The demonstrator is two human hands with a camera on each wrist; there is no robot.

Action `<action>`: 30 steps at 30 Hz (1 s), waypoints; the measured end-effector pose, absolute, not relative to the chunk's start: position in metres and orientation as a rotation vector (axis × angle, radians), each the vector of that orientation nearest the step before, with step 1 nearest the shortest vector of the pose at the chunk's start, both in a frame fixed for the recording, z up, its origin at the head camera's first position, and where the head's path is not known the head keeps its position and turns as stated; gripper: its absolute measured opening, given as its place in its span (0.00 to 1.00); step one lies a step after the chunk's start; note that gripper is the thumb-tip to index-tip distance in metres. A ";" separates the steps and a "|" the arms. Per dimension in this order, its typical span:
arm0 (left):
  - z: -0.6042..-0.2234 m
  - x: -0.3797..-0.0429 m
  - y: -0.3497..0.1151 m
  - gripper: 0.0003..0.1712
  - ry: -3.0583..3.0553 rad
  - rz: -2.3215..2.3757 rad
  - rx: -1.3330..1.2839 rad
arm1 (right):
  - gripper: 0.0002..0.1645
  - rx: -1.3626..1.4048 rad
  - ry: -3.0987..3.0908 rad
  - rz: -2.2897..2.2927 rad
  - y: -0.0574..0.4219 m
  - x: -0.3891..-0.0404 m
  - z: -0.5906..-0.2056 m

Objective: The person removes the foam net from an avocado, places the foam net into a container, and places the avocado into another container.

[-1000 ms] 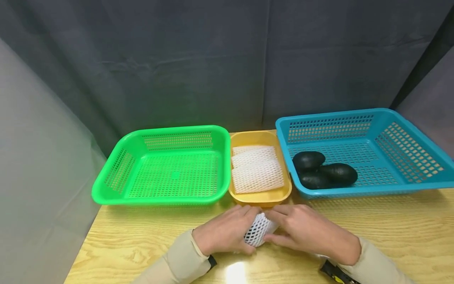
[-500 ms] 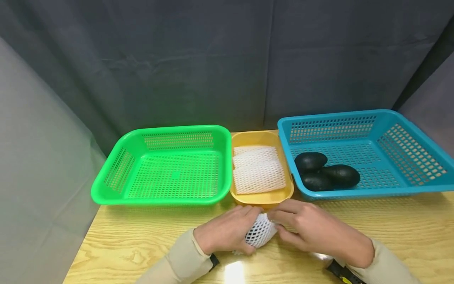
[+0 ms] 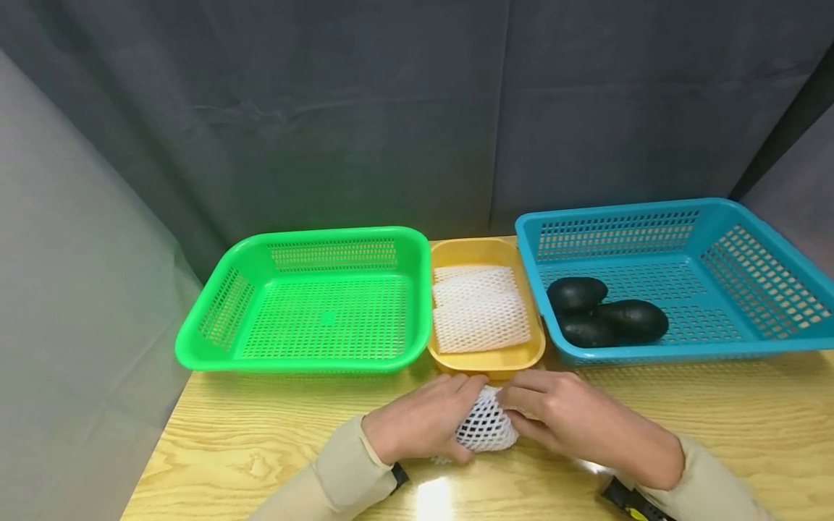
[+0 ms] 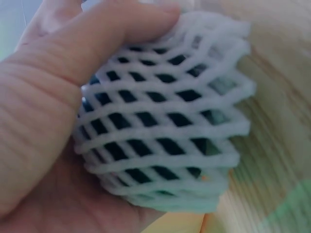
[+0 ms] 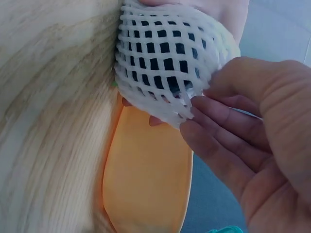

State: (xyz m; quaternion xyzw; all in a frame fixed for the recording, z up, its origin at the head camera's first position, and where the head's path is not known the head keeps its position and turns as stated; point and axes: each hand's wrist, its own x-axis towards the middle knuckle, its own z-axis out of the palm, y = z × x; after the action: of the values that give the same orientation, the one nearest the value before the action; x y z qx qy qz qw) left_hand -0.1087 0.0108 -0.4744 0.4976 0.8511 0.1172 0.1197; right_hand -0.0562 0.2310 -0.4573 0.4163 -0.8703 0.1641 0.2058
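Observation:
A white foam fruit net (image 3: 487, 425) wraps a dark oval fruit (image 5: 167, 64), probably an avocado, whose dark skin shows through the mesh. My left hand (image 3: 423, 421) grips it round the side, thumb across the mesh in the left wrist view. At its other end, the fingertips of my right hand (image 3: 573, 416) pinch the edge of the net. That end hangs past the fruit with a jagged rim in the left wrist view. Both hands work low over the table, in front of the yellow tray (image 3: 485, 364).
Flat white foam nets (image 3: 482, 322) lie stacked in the yellow tray. Left of it stands a green basket (image 3: 300, 364) with nothing in it. To the right, a blue basket (image 3: 677, 352) holds several dark oval fruits (image 3: 632, 321). A grey curtain (image 3: 352, 123) hangs behind.
My right hand has shifted slightly at the net's end, where the mesh now spreads wider and further down to the right. My left hand keeps its grip. The whole view has drifted slightly.

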 end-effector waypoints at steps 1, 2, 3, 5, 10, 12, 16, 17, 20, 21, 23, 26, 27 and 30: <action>-0.474 -0.109 0.011 0.51 2.486 0.341 1.457 | 0.07 1.160 -2.425 0.465 0.231 -0.056 -0.458; -0.474 -0.109 0.011 0.51 2.485 0.339 1.459 | 0.05 1.163 -2.425 0.473 0.231 -0.056 -0.458; -0.475 -0.109 0.011 0.52 2.485 0.339 1.459 | 0.05 1.166 -2.426 0.480 0.231 -0.056 -0.458; -0.475 -0.109 0.012 0.52 2.482 0.344 1.458 | 0.04 1.188 -2.418 0.485 0.231 -0.056 -0.459; -0.475 -0.109 0.012 0.52 2.477 0.358 1.444 | 0.05 1.267 -2.363 0.500 0.230 -0.057 -0.461; -0.475 -0.109 0.011 0.51 2.478 0.357 1.440 | 0.05 1.278 -2.345 0.507 0.229 -0.057 -0.462; -0.475 -0.110 0.011 0.50 2.480 0.360 1.431 | 0.05 1.256 -2.349 0.498 0.228 -0.057 -0.462; -0.475 -0.111 0.011 0.49 2.482 0.361 1.436 | 0.08 1.246 -2.359 0.491 0.227 -0.057 -0.462; -0.476 -0.111 0.011 0.49 2.481 0.365 1.443 | 0.18 1.210 -2.411 0.473 0.226 -0.056 -0.462; -0.476 -0.111 0.012 0.49 2.481 0.367 1.444 | 0.21 1.196 -2.431 0.467 0.226 -0.055 -0.462; -0.476 -0.111 0.012 0.49 2.480 0.373 1.451 | 0.24 1.169 -2.461 0.448 0.225 -0.055 -0.462; -0.475 -0.112 0.012 0.48 2.478 0.382 1.449 | 0.27 1.138 -2.484 0.424 0.225 -0.054 -0.464; -0.475 -0.111 0.013 0.48 2.477 0.384 1.445 | 0.27 1.128 -2.488 0.414 0.225 -0.054 -0.464; -0.475 -0.111 0.012 0.49 2.475 0.393 1.435 | 0.27 1.105 -2.503 0.396 0.224 -0.054 -0.467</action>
State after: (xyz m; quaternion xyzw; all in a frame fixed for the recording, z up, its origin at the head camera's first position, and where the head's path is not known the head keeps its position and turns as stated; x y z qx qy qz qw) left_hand -0.1108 0.0122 -0.4746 0.4931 0.8501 0.1349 0.1266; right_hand -0.0542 0.2240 -0.4667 0.3926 -0.8893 0.1407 0.1876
